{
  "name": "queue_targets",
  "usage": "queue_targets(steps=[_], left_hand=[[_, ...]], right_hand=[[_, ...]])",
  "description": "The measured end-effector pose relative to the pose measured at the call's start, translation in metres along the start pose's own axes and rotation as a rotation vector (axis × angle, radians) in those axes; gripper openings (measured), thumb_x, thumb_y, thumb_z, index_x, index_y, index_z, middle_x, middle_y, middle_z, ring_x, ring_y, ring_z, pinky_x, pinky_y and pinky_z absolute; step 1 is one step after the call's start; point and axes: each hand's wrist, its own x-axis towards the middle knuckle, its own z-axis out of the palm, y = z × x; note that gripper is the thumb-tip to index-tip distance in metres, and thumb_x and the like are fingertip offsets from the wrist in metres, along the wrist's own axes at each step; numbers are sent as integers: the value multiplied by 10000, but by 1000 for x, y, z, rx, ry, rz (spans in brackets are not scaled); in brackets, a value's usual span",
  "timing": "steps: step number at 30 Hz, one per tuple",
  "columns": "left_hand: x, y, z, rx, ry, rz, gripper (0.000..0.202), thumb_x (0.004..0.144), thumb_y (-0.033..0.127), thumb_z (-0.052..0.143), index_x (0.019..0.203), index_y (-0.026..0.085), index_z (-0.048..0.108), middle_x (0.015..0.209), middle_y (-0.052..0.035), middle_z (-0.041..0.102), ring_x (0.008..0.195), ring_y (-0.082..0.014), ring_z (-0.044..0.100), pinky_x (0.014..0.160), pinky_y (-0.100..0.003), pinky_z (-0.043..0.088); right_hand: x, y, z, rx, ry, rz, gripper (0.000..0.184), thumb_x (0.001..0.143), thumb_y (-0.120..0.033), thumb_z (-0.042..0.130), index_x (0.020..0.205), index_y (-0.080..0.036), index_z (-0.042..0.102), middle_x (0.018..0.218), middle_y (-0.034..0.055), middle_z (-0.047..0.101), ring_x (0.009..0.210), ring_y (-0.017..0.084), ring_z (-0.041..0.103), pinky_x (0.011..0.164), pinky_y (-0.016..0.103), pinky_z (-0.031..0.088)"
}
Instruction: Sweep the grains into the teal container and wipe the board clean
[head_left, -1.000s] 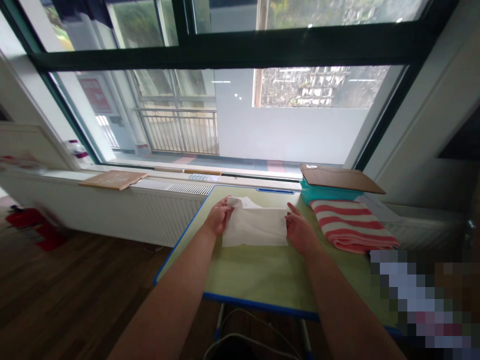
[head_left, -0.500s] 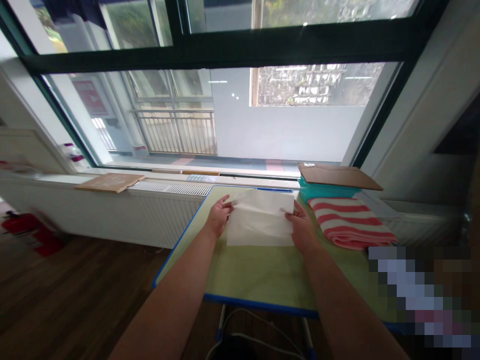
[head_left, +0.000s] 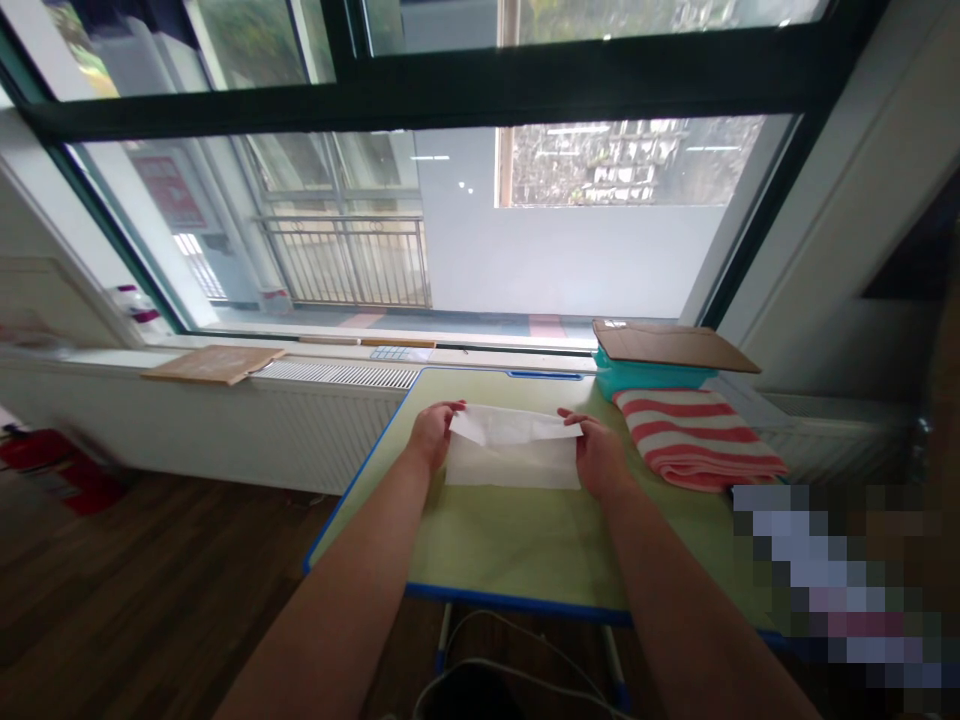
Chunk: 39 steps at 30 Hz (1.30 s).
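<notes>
A white sheet of paper [head_left: 514,468] lies on the yellow-green table [head_left: 517,545], its far part folded over toward me. My left hand [head_left: 433,435] pinches the fold at its left end, thumb and fingers together. At the right end, my right hand [head_left: 600,450] grips the paper's edge between thumb and fingers. The folded flap stands slightly raised above the layer beneath. The fingertips under the paper are partly hidden.
A folded red-and-white striped towel [head_left: 697,435] lies right of the paper. Behind it, a brown cardboard piece [head_left: 675,345] covers a teal box [head_left: 649,376]. Beyond the table are a radiator [head_left: 330,425] and window; a fire extinguisher [head_left: 60,470] stands left.
Both hands have brought the paper's far edge down toward me, so the sheet is now folded over and looks shorter. The camera view has shifted slightly.
</notes>
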Motion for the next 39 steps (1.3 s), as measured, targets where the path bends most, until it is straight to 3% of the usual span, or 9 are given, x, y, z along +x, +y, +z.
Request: queue_targets(steps=[4, 7, 11, 17, 21, 24, 29, 33, 39], left_hand=[[-1, 3, 1, -11, -31, -39, 182, 627, 252, 615, 768, 139, 600, 689, -29, 610, 586, -123, 560, 547, -237, 452], [-2, 2, 0, 38, -55, 57, 415, 570, 137, 681, 959, 165, 540, 800, -29, 615, 688, -123, 591, 646, -242, 474], [-1, -3, -3, 275, -46, 105, 641, 499, -15, 627, 1098, 157, 478, 981, -88, 596, 776, -150, 598, 694, -277, 481], [1, -8, -7, 505, -54, 108, 681, 525, 13, 635, 1174, 130, 465, 923, -84, 609, 728, -160, 604, 658, -272, 474], [3, -7, -7, 397, -27, 190, 700, 553, 51, 654, 1215, 129, 440, 888, -65, 624, 737, -152, 607, 688, -277, 477], [2, -4, -6, 256, -47, 217, 734, 565, 85, 664, 1251, 146, 410, 839, -40, 638, 707, -140, 602, 675, -277, 481], [-6, 5, -1, 187, -89, 153, 710, 523, 107, 691, 1197, 205, 493, 747, 15, 611, 600, -103, 561, 561, -217, 441], [-8, 7, 1, 184, -29, 137, 449, 485, 114, 678, 924, 193, 631, 766, 11, 590, 552, -77, 522, 469, -183, 375], [-4, 3, -2, 170, 16, 140, 171, 478, 138, 665, 623, 162, 579, 952, -49, 634, 656, -105, 556, 467, -173, 369]], right_hand=[[4, -2, 2, 198, 53, 111, 156, 630, -323, 515, 674, -200, 599, 854, 53, 663, 768, 193, 607, 656, 335, 508], [4, 1, 2, 180, 105, 106, 346, 610, -331, 620, 937, -220, 606, 953, 46, 635, 814, 179, 606, 668, 302, 512], [5, 7, -2, 9, 96, 56, 718, 487, -162, 689, 1176, -250, 511, 1156, 76, 577, 894, 184, 587, 719, 299, 505], [5, 7, -1, 23, 37, -27, 620, 533, -186, 650, 1141, -195, 530, 1051, 70, 652, 902, 186, 612, 788, 326, 496], [2, 7, 1, 13, 71, 44, 752, 541, -197, 698, 1253, -209, 455, 1048, 69, 663, 873, 182, 629, 739, 296, 504], [0, 9, 1, -158, 49, 136, 809, 506, -194, 752, 1262, -185, 464, 883, 55, 690, 727, 184, 640, 637, 288, 498], [-1, 11, 0, -161, -113, 73, 439, 534, -238, 713, 960, -187, 620, 767, 18, 691, 671, 187, 625, 599, 294, 480], [1, 12, -2, -131, -94, 13, 222, 566, -256, 656, 780, -198, 663, 753, 4, 686, 664, 168, 597, 600, 276, 455], [1, 13, -3, -135, -49, -32, 100, 517, -192, 575, 593, -198, 639, 968, 31, 675, 738, 166, 583, 557, 241, 416]])
